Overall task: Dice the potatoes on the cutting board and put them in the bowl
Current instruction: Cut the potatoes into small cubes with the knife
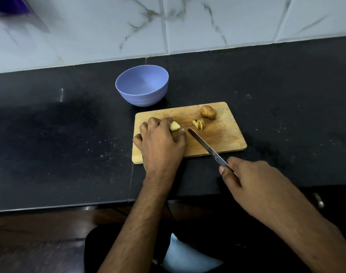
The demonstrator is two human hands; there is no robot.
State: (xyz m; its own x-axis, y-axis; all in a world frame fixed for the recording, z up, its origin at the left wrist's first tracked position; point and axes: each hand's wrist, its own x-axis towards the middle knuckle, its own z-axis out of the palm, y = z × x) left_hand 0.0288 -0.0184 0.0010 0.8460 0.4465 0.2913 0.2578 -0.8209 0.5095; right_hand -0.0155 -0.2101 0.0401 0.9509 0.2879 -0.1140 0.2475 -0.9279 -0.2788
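wooden cutting board [223, 134], matt plastic bowl [142, 95]

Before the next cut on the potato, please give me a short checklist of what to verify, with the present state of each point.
1. Left hand holds the cut pale potato piece on the wooden cutting board: ok.
2. Right hand grips the steel knife: ok.
3. Left fingertips away from the blade tip: not ok, the thumb lies close.
4. Sliced potato pieces and whole brown potato apart from the cutting line: ok.
5. Blue plastic bowl empty, beyond the board: ok.
6. Board steady on the black counter: cannot tell.
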